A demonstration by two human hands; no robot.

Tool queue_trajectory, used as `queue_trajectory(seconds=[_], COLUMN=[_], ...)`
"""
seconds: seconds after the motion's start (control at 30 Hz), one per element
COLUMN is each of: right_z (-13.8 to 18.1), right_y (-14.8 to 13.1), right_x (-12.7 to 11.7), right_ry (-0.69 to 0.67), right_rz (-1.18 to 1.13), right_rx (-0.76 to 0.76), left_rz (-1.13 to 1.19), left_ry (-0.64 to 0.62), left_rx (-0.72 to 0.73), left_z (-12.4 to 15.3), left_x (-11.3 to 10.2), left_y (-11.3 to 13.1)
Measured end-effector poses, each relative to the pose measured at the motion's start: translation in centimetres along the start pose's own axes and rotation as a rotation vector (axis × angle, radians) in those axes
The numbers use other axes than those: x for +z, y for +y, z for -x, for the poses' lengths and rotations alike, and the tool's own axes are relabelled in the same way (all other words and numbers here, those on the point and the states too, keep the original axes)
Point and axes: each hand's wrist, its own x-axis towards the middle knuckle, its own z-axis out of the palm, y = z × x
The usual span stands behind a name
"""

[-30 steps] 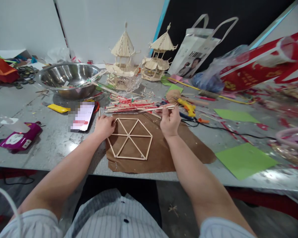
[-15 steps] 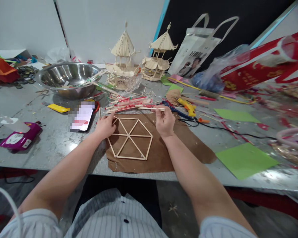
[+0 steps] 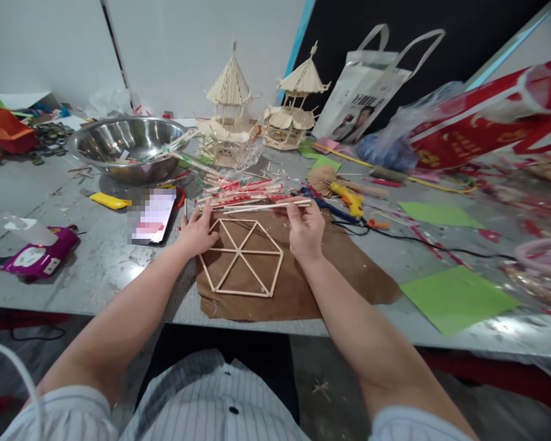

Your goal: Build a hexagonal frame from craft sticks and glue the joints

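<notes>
Between the fingertips of my right hand [image 3: 305, 229] is a thin pale wooden stick [image 3: 257, 207], pointing left above the top edge of a frame. That frame [image 3: 239, 251] is a hexagon of similar sticks with spokes meeting in the middle, lying flat on a brown sheet [image 3: 303, 294]. My left hand [image 3: 197, 234] rests at the frame's upper left corner, fingers apart, covering that corner. Just beyond both hands lies a pile of sticks in red-marked plastic wrappers [image 3: 239, 193].
Behind stand two stick-built pagoda models [image 3: 229, 92] and a steel bowl [image 3: 128, 147]. Left are a phone [image 3: 153, 214], a yellow cutter [image 3: 109, 200] and a purple device [image 3: 41, 251]. A yellow and blue glue gun [image 3: 349, 199] with its cord and green paper [image 3: 459, 300] lie right.
The stick in my right hand has shifted, its free end reaching further left and lower. My left hand's index finger has lifted and stretched forward, with the fingers more spread.
</notes>
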Motion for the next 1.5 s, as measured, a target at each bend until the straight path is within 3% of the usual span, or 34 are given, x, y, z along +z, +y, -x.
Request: queue_trajectory(seconds=[0.2, 0.33, 0.53, 0.7, 1.13, 1.5], right_z=[0.0, 0.0, -0.5, -0.8, -1.2, -1.3], right_y=[1.0, 1.1, 0.5, -0.1, 0.2, 0.6], right_x=[0.0, -0.1, -0.1, -0.1, -0.6, -0.8], right_ry=[-0.083, -0.058, 0.061, 0.008, -0.028, 0.005], right_rz=[-0.023, -0.001, -0.181, -0.356, -0.41, -0.397], right_rx=[0.097, 0.103, 0.171, 0.352, 0.5, 0.495], left_rz=[-0.007, -0.008, 0.015, 0.093, 0.386, 0.717], left_ry=[0.02, 0.068, 0.29, 0.432, 0.173, 0.103], left_rx=[-0.009, -0.004, 0.061, 0.169, 0.198, 0.124], left_z=[0.1, 0.1, 0.4, 0.5, 0.9, 0.9], left_x=[0.0, 0.0, -0.6, -1.0, -1.4, -2.0], left_y=[0.0, 0.0, 0.4, 0.5, 0.8, 1.2])
